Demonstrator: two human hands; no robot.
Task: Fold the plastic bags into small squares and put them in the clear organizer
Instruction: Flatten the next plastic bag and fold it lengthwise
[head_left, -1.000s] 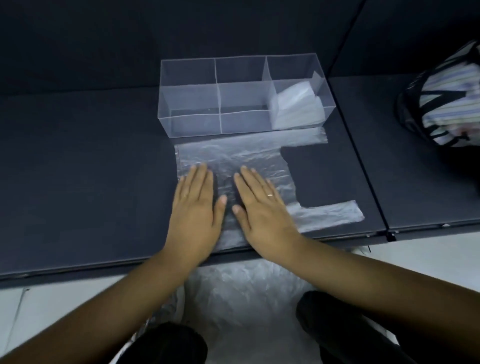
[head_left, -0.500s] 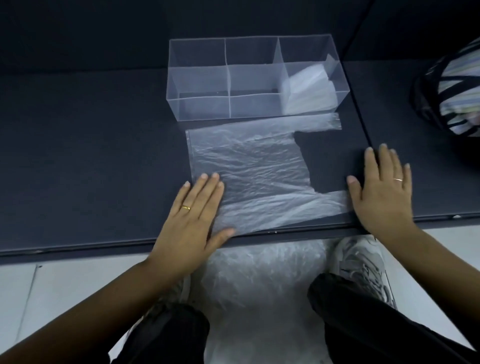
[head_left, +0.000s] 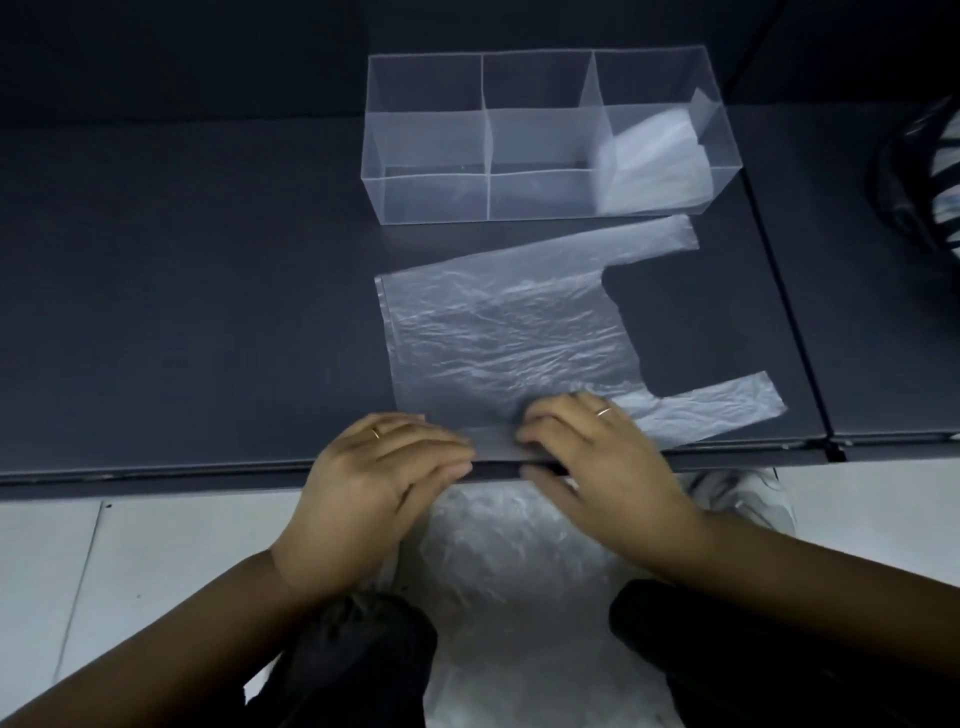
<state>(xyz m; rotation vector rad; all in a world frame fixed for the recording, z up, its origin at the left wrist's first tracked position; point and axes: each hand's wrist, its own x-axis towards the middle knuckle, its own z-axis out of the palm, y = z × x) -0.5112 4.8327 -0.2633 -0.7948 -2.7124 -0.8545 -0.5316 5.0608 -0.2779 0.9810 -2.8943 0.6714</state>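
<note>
The plastic bag (head_left: 509, 332) lies flat on the dark counter (head_left: 182, 312), its two handles trailing off to the right and its near edge right at the counter's lip. Both hands are at that near edge. The left hand (head_left: 374, 483) and the right hand (head_left: 597, 457) have their fingers (head_left: 550, 415) curled in with the thumbs tucked by the lip. It is a bit blurred, but I'd say they are pinching the film to start the first fold.

The film is thin and slippery, and only the near strip is held. If that edge is lifted over unevenly, the far part could slide or bunch, and the fold would come out crooked. The near handle sticks out past the right hand and looks likely to flap or twist into the crease. With so little counter on the near side, the edge could also slip down onto the heap of loose bags (head_left: 509, 561) below.

The clear organizer (head_left: 431, 192) stands just beyond the bag's far handle, with one folded bag (head_left: 649, 166) in its right compartment. A sweeping fold could nudge it.
</note>
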